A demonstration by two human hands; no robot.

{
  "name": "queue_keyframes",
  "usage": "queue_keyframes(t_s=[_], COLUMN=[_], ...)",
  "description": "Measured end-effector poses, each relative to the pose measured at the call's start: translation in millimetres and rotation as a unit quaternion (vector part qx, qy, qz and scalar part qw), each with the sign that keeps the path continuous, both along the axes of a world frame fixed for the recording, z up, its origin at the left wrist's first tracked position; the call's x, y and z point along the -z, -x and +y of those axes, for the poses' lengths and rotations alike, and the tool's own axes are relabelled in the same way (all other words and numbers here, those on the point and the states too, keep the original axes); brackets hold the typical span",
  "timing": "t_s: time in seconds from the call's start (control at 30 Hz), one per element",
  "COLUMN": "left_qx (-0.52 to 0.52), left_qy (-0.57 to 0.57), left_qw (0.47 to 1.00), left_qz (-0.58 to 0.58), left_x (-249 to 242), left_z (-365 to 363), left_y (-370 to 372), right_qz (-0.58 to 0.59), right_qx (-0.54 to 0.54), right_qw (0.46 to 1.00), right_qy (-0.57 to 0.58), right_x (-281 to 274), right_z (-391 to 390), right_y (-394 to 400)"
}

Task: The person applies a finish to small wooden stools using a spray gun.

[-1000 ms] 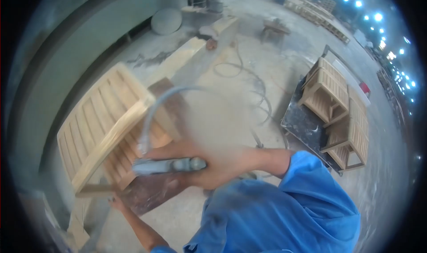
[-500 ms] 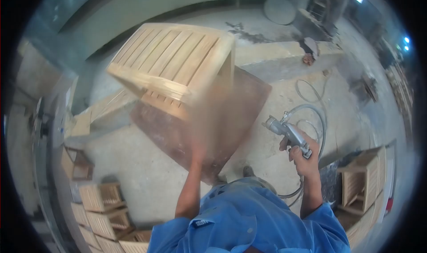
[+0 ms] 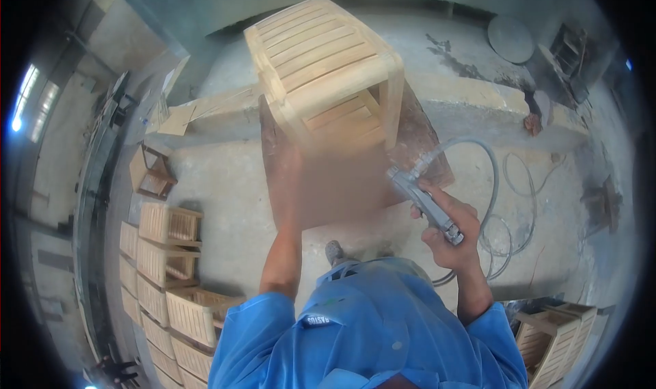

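A slatted wooden stool (image 3: 321,44) stands tilted in view on a reddish-brown board (image 3: 427,132). My right hand (image 3: 451,232) is wrapped round a grey metal spray gun (image 3: 425,204), whose nozzle faces the stool's lower part. A grey hose (image 3: 493,163) runs from the gun. My left hand (image 3: 290,173) reaches to the near left side of the stool; a brownish blur hides its fingers, so its grip cannot be made out.
Stacked slatted stools (image 3: 154,259) stand at the lower left, with a single small stool (image 3: 152,172) above them. More stools (image 3: 557,341) are at the lower right. Hose loops (image 3: 526,242) lie on the floor at the right. A low ledge (image 3: 465,105) runs behind the board.
The stool and board appear turned, and the stool's open underside now faces me more. The spray gun has come closer to the stool. The camera view has shifted.
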State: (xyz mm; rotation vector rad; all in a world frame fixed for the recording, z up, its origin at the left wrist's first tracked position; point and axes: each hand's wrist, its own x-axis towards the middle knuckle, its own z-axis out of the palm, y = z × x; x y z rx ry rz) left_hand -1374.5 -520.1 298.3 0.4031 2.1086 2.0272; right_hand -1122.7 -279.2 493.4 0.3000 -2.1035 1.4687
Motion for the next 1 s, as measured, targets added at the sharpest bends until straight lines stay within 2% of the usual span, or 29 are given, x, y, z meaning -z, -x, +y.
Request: queue_keyframes(t_s=[0.07, 0.17, 0.27, 0.33, 0.4, 0.5, 0.53, 0.57, 0.63, 0.7, 0.8, 0.87, 0.97, 1.0], left_qx=[-0.004, 0.022, -0.025, -0.128, -0.181, -0.256, -0.312, -0.307, -0.334, -0.310, -0.302, -0.281, -0.254, -0.245], left_qy=[0.013, 0.112, 0.025, 0.051, 0.071, 0.141, 0.142, 0.159, 0.122, 0.125, 0.119, 0.106, 0.090, 0.089], left_qw=[1.000, 0.993, 0.994, 0.983, 0.949, 0.890, 0.858, 0.826, 0.783, 0.750, 0.778, 0.820, 0.869, 0.883], left_qz=[-0.027, 0.010, -0.101, -0.121, -0.247, -0.351, -0.382, -0.446, -0.510, -0.571, -0.539, -0.487, -0.414, -0.390], left_x=[18.5, 73.1, 113.2, 185.3, 198.1, 245.1, 237.4, 246.2, 242.6, 256.5, 244.5, 242.4, 217.2, 205.6], left_z=[-9.0, -30.3, -49.7, -83.6, -122.7, -186.3, -192.6, -207.5, -216.7, -227.1, -218.2, -208.8, -183.7, -173.2], left_y=[-10.4, -20.7, -54.5, -92.2, -135.7, -214.3, -243.6, -270.7, -321.5, -343.0, -315.2, -274.4, -206.5, -184.7], right_qz=[0.014, 0.085, 0.107, 0.029, -0.042, -0.141, -0.164, -0.186, -0.212, -0.219, -0.195, -0.171, -0.011, -0.006], right_qx=[-0.011, -0.006, -0.030, -0.030, -0.012, 0.012, 0.014, 0.016, 0.014, 0.017, 0.023, 0.018, -0.011, -0.013], right_qw=[0.999, 0.993, 0.989, 0.992, 0.990, 0.977, 0.972, 0.966, 0.961, 0.962, 0.973, 0.981, 0.995, 0.995], right_qy=[-0.033, -0.087, -0.092, -0.116, -0.133, -0.159, -0.168, -0.178, -0.179, -0.166, -0.121, -0.092, -0.103, -0.096], right_x=[-11.1, -13.6, 11.0, 44.9, 89.3, 153.1, 168.7, 179.0, 189.6, 184.0, 133.5, 86.1, 31.0, 22.7], right_z=[-5.3, -7.2, -12.1, -12.6, -15.4, -12.9, -11.7, -10.0, -5.3, -4.1, -12.9, -19.4, -35.8, -35.4], right_y=[0.3, 9.0, 27.9, 24.4, 22.4, 5.8, -1.0, -6.1, -12.1, -12.2, -6.1, 9.8, 31.7, 31.8])
